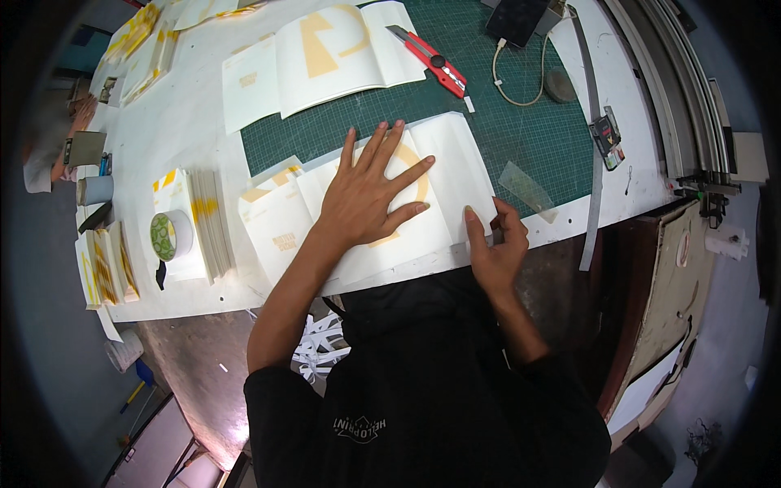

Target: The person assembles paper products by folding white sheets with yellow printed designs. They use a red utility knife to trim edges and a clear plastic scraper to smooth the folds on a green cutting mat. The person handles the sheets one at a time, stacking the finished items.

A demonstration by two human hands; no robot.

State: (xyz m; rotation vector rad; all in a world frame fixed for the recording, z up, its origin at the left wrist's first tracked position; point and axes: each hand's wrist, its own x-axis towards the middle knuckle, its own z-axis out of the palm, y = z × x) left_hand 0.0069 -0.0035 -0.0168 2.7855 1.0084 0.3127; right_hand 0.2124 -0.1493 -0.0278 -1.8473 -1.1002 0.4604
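Resting hand: the left hand (362, 195) lies palm down on a white printed paper piece (455, 191), its fingers and thumb spread wide, gripping nothing that I can see.
Curled hand: the right hand (496, 240) is at the paper's right edge, thumb set on the sheet, the other fingers bent in; I can't make out whether they pinch the edge.
Paper in work: in front of the person, near the table's close edge, its far side over the green cutting mat (525, 126); pale orange shapes show around the left hand.
Second piece: a similar printed piece (329, 57) lies spread out farther off, partly on the mat.
Cutter: the red cutter (435, 65) lies slantwise beside that second piece.
Right side: a translucent plastic piece (527, 192) just beyond the right hand, then a long metal strip (596, 215) across the table's edge.
Left side: a tape roll (171, 236) with a green-patterned core, against a stack of booklets (210, 240) on the white table (211, 142).
Across the way: another person's hand (84, 112) at the table's far left.
Floor: tangled white paper strips (319, 346).
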